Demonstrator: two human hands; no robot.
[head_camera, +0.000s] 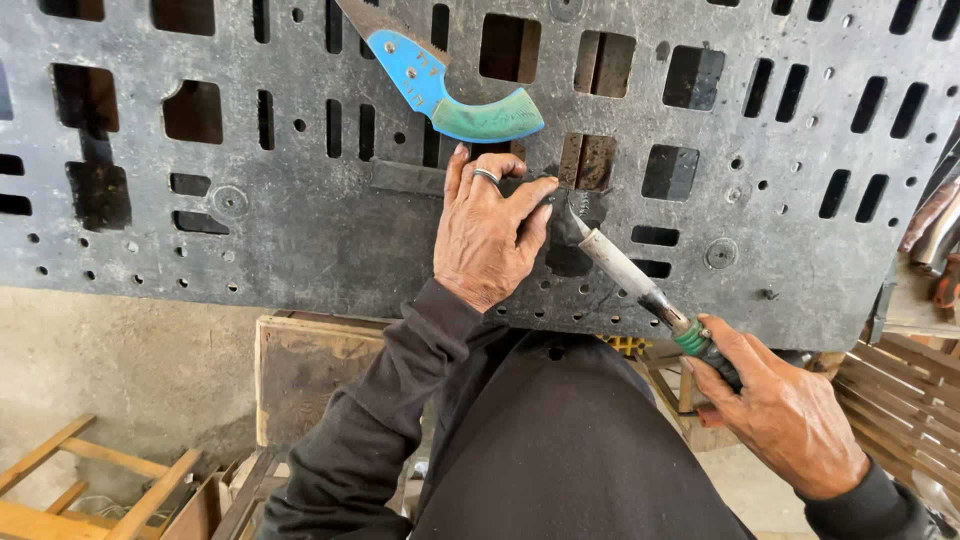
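A person seen from above works at a large dark plastic pallet (300, 230) that serves as a worktop, its grey, scuffed surface pierced with rectangular slots and small round holes.

The left hand (487, 235) lies palm down near the middle of the pallet, a ring on one finger. Its fingers (530, 195) are spread narrowly and press flat on a small dark piece (560, 205) at a damaged, blackened spot; how much of the piece they cover cannot be told exactly.

The right hand (785, 410) is nearer and to the right, off the pallet's near edge. Its fingers are closed around the dark handle of a soldering iron (640, 285), which has a green collar just ahead of the grip. The iron's pale metal shaft slants up and to the left, and its tip touches the pallet just beside the left thumb, at the blackened spot.

Farther away, above the left hand, a curved knife (440, 85) with a blue blade section and a green handle lies on the pallet, apart from both hands.

The person wears dark long sleeves and dark clothing. Below the pallet, to the left, are a wooden board (310, 360) and a light wooden frame (90, 480) on a concrete floor; to the right are wooden slats (900, 390).
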